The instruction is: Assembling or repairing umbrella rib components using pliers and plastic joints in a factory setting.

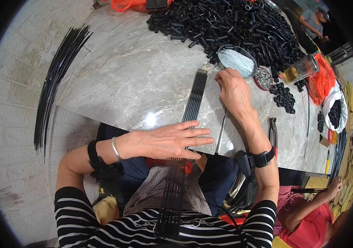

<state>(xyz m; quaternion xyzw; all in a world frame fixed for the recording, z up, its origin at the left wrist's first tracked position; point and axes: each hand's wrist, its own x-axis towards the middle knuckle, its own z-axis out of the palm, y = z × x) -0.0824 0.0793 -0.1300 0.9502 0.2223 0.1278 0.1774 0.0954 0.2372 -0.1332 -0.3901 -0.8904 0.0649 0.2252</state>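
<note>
The left hand (168,140) lies flat, fingers spread over a row of rods (193,101), gripping nothing; at its two o'clock, the right hand (235,91) pinches what looks like a thin pin beside their far ends. The step seems to be fitting rod tips, and calls for a level row and exact fingertip aim. The rods are slim, black, side by side, running from twelve-thirty on the table to six o'clock over the lap. Pale pins (237,61) lie toward one-thirty.
</note>
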